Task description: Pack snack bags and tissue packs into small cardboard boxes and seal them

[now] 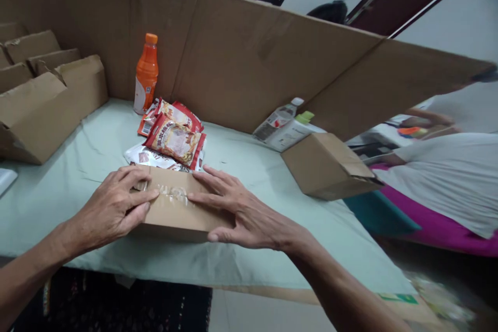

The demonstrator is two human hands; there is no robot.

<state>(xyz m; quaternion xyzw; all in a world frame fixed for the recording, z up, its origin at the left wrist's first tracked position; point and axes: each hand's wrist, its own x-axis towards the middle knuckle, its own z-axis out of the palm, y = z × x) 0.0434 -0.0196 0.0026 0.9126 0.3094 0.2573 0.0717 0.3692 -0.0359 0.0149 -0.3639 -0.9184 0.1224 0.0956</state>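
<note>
A closed brown cardboard box lies near the front of the cloth-covered table, with a strip of clear tape along its top. Over the box's left end rests my left hand, fingers slightly bent and apart, the index fingertip on the tape. My right hand lies with spread fingers on the right part of the lid, index fingertip at the tape and thumb by the front edge. Just behind the box are red snack packets, piled on a white packet.
An orange drink bottle stands by the cardboard wall. Several open boxes are at left. Right of centre are a clear bottle, a green-capped white container and another box. Another person is at far right.
</note>
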